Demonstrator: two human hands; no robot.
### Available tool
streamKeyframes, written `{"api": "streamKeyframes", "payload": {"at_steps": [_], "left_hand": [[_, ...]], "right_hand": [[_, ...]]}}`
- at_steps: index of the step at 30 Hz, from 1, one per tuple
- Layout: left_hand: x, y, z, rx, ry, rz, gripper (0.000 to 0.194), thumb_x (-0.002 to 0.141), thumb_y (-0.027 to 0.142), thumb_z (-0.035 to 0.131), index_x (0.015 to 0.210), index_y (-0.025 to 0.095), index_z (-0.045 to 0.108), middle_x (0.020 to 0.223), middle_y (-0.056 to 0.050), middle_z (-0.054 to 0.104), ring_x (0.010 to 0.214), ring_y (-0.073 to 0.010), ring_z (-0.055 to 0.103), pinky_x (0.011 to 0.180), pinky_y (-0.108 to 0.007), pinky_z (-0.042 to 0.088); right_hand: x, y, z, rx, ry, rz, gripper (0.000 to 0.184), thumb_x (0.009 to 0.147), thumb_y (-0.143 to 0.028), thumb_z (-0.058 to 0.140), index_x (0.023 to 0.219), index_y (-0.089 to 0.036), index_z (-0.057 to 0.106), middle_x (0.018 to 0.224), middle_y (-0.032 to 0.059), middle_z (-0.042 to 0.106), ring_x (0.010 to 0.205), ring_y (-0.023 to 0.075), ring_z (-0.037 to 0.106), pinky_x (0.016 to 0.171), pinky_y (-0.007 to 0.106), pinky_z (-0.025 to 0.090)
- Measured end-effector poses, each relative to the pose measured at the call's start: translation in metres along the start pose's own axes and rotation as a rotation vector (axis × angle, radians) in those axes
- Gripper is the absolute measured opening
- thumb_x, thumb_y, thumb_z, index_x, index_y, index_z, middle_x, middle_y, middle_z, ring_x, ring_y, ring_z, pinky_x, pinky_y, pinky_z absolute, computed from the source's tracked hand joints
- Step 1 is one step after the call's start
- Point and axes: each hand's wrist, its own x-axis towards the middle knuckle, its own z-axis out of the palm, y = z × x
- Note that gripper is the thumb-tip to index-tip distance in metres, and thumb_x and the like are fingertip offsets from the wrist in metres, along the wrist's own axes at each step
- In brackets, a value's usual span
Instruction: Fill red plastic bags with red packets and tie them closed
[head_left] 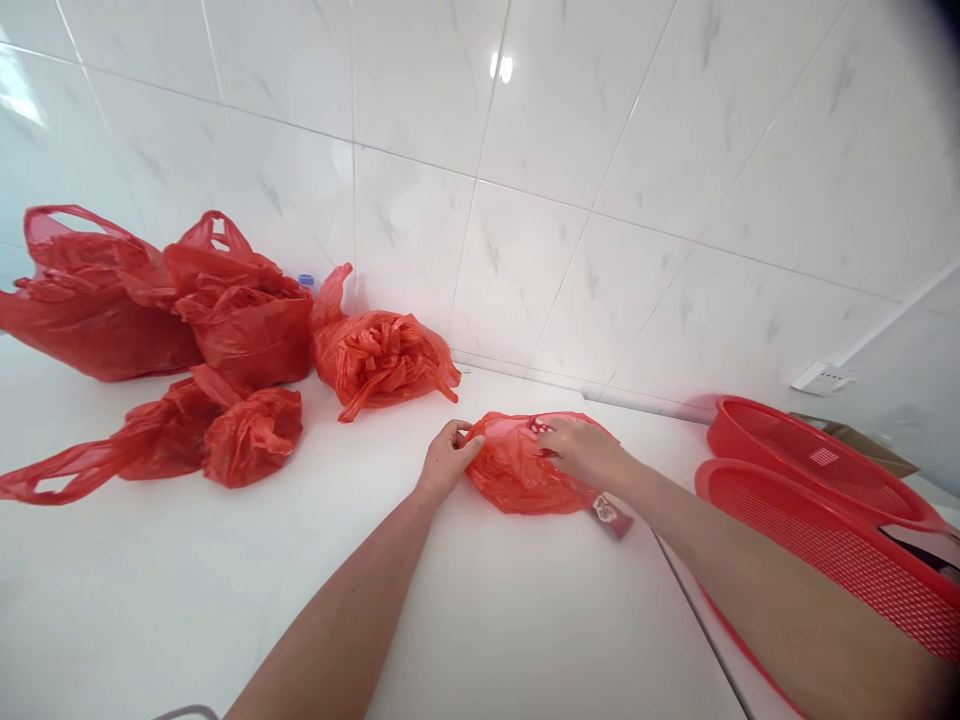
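A small red plastic bag [514,470] lies on the white counter [225,590] in front of me. My left hand [446,460] pinches the bag's left edge with closed fingers. My right hand [581,450] rests on the bag's right side, fingers closed around its plastic near a small printed packet. A dark red packet end [609,514] sticks out from under the bag beside my right wrist.
Several red plastic bags [225,330] are heaped at the back left against the white tiled wall, one knotted bag [379,360] nearest the middle. Two red mesh baskets [825,500] stand at the right. A wall socket [821,378] sits above them.
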Motion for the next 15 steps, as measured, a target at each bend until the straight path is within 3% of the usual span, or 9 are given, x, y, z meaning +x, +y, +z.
{"api": "streamKeyframes", "payload": {"at_steps": [6,10,12,15], "left_hand": [[0.001,-0.002,0.000,0.037,0.003,0.023,0.030,0.072,0.045,0.058,0.090,0.021,0.059,0.066,0.003,0.052,0.060,-0.0112,0.045,0.057,-0.022,0.037],[0.002,-0.003,0.001,0.033,-0.003,0.018,0.029,0.073,0.045,0.058,0.091,0.021,0.058,0.070,0.003,0.056,0.062,-0.0116,0.048,0.058,-0.022,0.038],[0.002,-0.002,0.001,0.032,-0.002,0.015,0.029,0.073,0.045,0.058,0.090,0.021,0.058,0.072,0.002,0.057,0.064,-0.0122,0.050,0.059,-0.023,0.039],[0.002,0.000,0.000,0.029,-0.002,0.019,0.028,0.074,0.043,0.058,0.089,0.020,0.058,0.075,0.001,0.058,0.066,-0.0130,0.052,0.060,-0.023,0.040]], "right_hand": [[0.035,-0.016,0.029,0.003,-0.016,-0.114,0.024,0.081,-0.012,0.044,0.075,-0.018,0.066,0.076,0.0034,0.057,0.052,0.0106,0.041,0.051,0.026,0.028],[0.037,-0.010,0.024,0.045,0.017,-0.130,0.029,0.078,-0.016,0.052,0.102,-0.026,0.065,0.108,0.0041,0.057,0.072,0.0151,0.053,0.061,0.026,0.038],[0.030,-0.004,0.017,0.068,0.081,-0.054,0.039,0.076,-0.021,0.057,0.113,-0.032,0.058,0.122,0.0028,0.051,0.084,0.0181,0.055,0.067,0.027,0.041],[0.004,0.007,0.011,0.116,0.221,0.211,0.034,0.081,-0.028,0.051,0.115,-0.030,0.056,0.121,0.0032,0.054,0.090,0.0189,0.057,0.072,0.029,0.042]]}}
